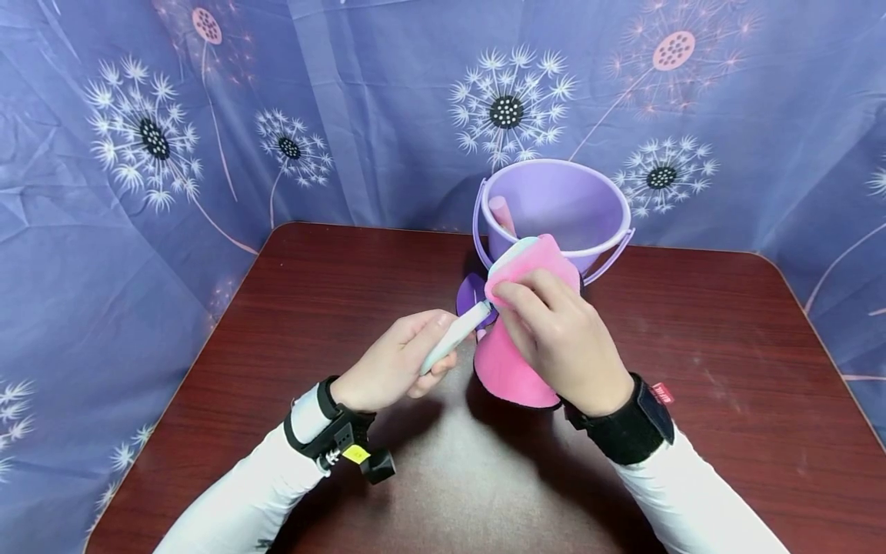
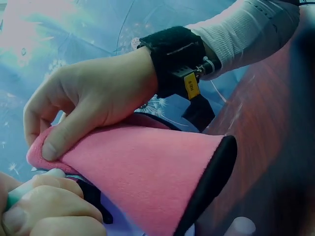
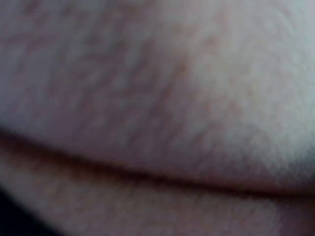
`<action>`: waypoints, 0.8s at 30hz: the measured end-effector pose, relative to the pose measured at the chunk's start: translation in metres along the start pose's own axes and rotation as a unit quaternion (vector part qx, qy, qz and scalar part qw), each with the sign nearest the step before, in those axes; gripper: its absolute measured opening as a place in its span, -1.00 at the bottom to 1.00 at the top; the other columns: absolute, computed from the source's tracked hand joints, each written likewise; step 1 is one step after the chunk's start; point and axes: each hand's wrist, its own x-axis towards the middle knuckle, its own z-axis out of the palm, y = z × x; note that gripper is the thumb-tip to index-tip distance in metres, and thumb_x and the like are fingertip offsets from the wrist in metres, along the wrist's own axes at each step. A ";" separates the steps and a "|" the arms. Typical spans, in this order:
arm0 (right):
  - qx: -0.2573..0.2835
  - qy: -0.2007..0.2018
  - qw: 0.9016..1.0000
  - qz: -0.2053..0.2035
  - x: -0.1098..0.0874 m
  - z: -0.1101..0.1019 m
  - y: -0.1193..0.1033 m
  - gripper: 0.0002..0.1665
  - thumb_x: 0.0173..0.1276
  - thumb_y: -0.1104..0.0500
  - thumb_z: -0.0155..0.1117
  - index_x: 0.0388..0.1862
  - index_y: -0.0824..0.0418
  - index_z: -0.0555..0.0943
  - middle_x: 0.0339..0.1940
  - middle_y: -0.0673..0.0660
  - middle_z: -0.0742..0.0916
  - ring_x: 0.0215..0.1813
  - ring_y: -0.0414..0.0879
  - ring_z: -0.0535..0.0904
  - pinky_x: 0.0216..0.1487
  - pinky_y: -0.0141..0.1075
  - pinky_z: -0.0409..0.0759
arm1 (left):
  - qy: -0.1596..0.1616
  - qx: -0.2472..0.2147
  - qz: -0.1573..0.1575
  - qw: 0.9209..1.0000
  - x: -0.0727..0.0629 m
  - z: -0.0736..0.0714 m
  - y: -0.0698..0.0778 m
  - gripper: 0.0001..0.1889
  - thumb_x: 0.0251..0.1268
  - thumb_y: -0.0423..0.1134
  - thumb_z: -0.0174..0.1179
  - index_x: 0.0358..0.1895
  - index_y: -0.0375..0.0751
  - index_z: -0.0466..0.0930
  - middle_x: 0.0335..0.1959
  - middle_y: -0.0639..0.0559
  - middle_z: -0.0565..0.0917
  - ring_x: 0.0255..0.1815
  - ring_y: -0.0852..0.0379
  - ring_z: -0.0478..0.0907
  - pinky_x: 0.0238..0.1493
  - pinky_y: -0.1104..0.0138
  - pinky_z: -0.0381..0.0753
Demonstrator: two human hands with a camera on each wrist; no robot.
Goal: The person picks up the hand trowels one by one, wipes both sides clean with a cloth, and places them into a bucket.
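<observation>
A pale white-green handle (image 1: 453, 338) lies in my left hand (image 1: 398, 358), gripped between the thumb and curled fingers. A soft pink cloth (image 1: 508, 365) with a black edge hangs from my right hand (image 1: 561, 338), pinched between thumb and fingers near the handle's far end. In the left wrist view the cloth (image 2: 142, 167) spreads wide below the right hand (image 2: 93, 98), and the fingers of the left hand (image 2: 54, 206) show at the lower left. A light-blue patch shows at the cloth's upper edge. What joins the handle is mostly hidden. Only blurred skin fills the right wrist view.
Behind the cloth stands a purple bucket (image 1: 602, 231) with its handle lowered and a pink stick (image 1: 501, 214) inside. A purple piece (image 1: 468, 295), partly hidden, lies in front of it. The dark red table (image 1: 727, 369) meets a blue floral curtain (image 1: 388, 115).
</observation>
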 end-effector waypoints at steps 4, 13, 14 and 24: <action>0.030 0.046 0.998 0.025 0.000 0.000 0.008 -0.81 0.57 0.21 0.28 -0.01 0.31 0.72 -0.17 0.26 0.66 -0.14 0.22 0.57 -0.03 -0.01 0.53 | -0.015 0.005 0.013 1.000 -0.001 -0.002 0.002 -0.57 0.82 -0.06 -0.24 0.13 -0.31 0.55 -0.53 -0.06 0.38 -0.72 0.17 0.20 -0.71 0.37 0.17; 0.095 0.093 0.980 0.146 -0.004 -0.007 0.029 -0.73 0.35 0.39 0.48 0.02 0.33 0.71 0.24 0.34 0.65 0.29 0.24 0.55 0.33 -0.24 0.44 | -0.034 -0.015 0.027 0.999 -0.004 -0.004 0.002 -0.60 0.83 -0.10 -0.24 0.13 -0.35 0.52 -0.53 -0.07 0.36 -0.72 0.18 0.18 -0.72 0.38 0.15; 0.099 0.097 0.978 0.156 -0.004 -0.008 0.030 -0.69 0.33 0.42 0.49 0.03 0.34 0.70 0.23 0.32 0.66 0.28 0.21 0.57 0.31 -0.29 0.47 | -0.036 -0.015 0.030 0.999 -0.004 -0.004 0.002 -0.60 0.83 -0.11 -0.24 0.14 -0.34 0.52 -0.53 -0.08 0.36 -0.72 0.18 0.18 -0.72 0.38 0.15; 0.054 0.117 0.971 0.203 -0.010 -0.006 0.026 -0.69 0.36 0.33 0.52 0.07 0.26 0.77 0.02 0.29 0.67 0.06 0.15 0.61 0.12 -0.40 0.45 | -0.034 -0.020 0.053 0.998 -0.002 -0.004 0.004 -0.60 0.82 -0.13 -0.24 0.09 -0.38 0.52 -0.55 -0.05 0.34 -0.71 0.18 0.19 -0.71 0.37 0.14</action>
